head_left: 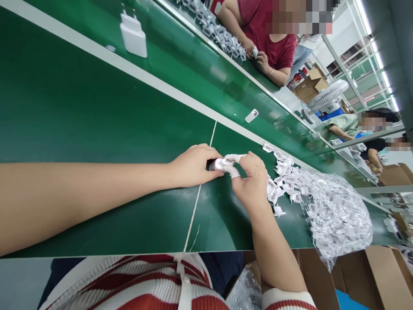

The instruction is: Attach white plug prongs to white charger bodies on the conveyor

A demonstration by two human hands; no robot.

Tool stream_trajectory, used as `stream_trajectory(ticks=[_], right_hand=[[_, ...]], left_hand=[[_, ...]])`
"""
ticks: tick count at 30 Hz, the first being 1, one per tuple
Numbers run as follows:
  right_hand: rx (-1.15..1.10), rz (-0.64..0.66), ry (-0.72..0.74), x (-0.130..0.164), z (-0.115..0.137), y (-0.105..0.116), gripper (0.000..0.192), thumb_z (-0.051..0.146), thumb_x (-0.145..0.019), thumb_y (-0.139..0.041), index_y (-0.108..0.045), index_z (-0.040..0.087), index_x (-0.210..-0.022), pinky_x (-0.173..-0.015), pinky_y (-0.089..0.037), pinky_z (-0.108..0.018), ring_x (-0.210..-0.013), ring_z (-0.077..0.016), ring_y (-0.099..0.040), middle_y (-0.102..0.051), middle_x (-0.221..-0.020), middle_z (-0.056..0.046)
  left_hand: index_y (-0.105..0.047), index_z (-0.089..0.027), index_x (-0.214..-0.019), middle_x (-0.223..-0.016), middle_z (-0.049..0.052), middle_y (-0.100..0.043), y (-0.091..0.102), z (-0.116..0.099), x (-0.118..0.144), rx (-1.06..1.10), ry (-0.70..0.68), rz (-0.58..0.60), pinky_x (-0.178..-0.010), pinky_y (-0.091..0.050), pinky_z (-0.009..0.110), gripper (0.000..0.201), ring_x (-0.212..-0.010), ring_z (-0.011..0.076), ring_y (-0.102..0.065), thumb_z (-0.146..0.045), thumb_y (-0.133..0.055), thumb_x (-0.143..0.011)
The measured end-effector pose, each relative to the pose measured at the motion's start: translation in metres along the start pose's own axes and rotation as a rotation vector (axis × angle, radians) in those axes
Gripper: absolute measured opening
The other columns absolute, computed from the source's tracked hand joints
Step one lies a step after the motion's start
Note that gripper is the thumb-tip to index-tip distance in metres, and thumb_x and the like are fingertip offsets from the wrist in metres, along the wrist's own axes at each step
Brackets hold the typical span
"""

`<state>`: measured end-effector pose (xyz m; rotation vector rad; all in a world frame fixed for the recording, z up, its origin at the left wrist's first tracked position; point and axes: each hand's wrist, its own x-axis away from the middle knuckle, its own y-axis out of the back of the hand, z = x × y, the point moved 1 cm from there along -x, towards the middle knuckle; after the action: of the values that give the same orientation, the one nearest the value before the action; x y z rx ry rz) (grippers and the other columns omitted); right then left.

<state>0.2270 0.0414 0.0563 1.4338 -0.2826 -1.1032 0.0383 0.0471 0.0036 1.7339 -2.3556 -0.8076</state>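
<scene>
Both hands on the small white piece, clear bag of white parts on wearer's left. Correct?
Wrong side: the head view shows the clear bag on the wearer's right, past the right hand. Rest stands: it and the left hand are on the small white piece.

The smooth green table (pixel 80 94) is open on the far side of the bare left forearm (pixel 112 185), up to the flat pale strip (pixel 161 88). The left hand (pixel 193 165) and right hand (pixel 251 174) block the middle, but nearer lies room between the forearms. On the right, a loose heap of white plastic plug pieces (pixel 287 178) and a bulging clear plastic bag (pixel 342 215) bar the way. Beyond the strip, a hand could pass between the white two-pin plug charger (pixel 134 36) and the small oblong white piece (pixel 251 116).
</scene>
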Motion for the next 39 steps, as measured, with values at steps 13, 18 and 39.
stream_trajectory(ticks=[13, 18, 39], right_hand=[[-0.282, 0.100, -0.460, -0.007, -0.064, 0.018, 0.056, 0.036, -0.098, -0.059, -0.049, 0.030, -0.153, -0.110, -0.049, -0.039, -0.129, -0.0214, -0.062, -0.062, -0.147, -0.007], [0.043, 0.199, -0.675, -0.018, -0.139, 0.030, 0.055, 0.017, -0.090, -0.060, -0.056, 0.009, -0.145, -0.121, -0.033, -0.048, -0.152, -0.0329, -0.038, -0.053, -0.152, -0.024], [-0.796, -0.059, -0.704, -0.013, -0.074, 0.037, 0.064, 0.035, -0.038, -0.094, -0.062, 0.028, -0.093, -0.076, -0.067, -0.040, -0.093, -0.0343, -0.076, -0.077, -0.100, -0.009]], left_hand=[[-0.075, -0.022, -0.109, -0.102, 0.002, -0.077, 0.029, 0.005, -0.033, 0.126, 0.233, -0.087, -0.087, -0.053, 0.038, 0.048, -0.093, 0.0268, -0.071, -0.055, -0.077, -0.075], [-0.068, -0.012, -0.122, -0.115, 0.006, -0.072, 0.101, 0.033, -0.094, -0.312, 0.344, -0.387, -0.099, -0.048, 0.044, 0.049, -0.110, 0.0300, -0.064, -0.049, -0.065, -0.089], [-0.061, -0.015, -0.129, -0.129, 0.014, -0.064, 0.020, 0.031, -0.209, -0.371, 0.208, -0.322, -0.106, -0.048, 0.050, 0.031, -0.125, 0.0293, -0.058, -0.032, -0.059, -0.103]])
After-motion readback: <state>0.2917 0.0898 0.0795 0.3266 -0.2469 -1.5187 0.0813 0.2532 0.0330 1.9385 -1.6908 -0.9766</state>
